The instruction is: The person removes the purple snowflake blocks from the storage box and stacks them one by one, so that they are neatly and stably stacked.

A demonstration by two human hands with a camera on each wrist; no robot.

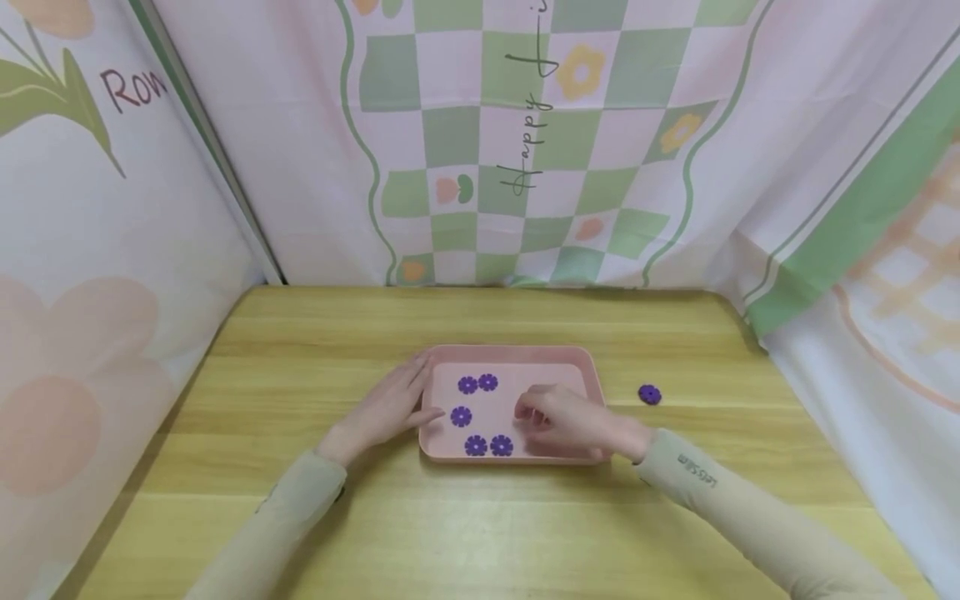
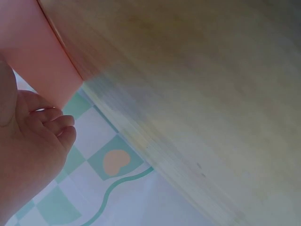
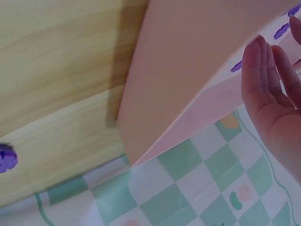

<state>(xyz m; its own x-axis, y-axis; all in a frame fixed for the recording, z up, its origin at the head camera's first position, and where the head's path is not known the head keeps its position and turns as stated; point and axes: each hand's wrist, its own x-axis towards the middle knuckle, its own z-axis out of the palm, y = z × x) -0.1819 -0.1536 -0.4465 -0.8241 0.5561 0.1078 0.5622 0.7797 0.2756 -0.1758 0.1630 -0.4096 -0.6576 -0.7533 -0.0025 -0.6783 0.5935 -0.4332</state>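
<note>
A shallow pink tray [image 1: 513,354] sits on the table with several purple flower-shaped discs in it, among them a single disc [image 1: 461,417] near its left side. My left hand [image 1: 386,408] holds the tray's left edge, thumb reaching over the rim and fingers along the outer wall. Over the tray's right half, my right hand [image 1: 566,417] bends its fingers loosely downward. In the right wrist view, no disc shows between the fingers [image 3: 261,70], though some fingertips are out of sight. Another purple disc [image 1: 650,394] lies on the table, right of the tray.
The wooden table [image 1: 525,533] extends around the tray. A checkered cloth [image 1: 517,142] hangs behind it, with a patterned cloth [image 1: 97,292] along the left and another cloth [image 1: 862,333] along the right.
</note>
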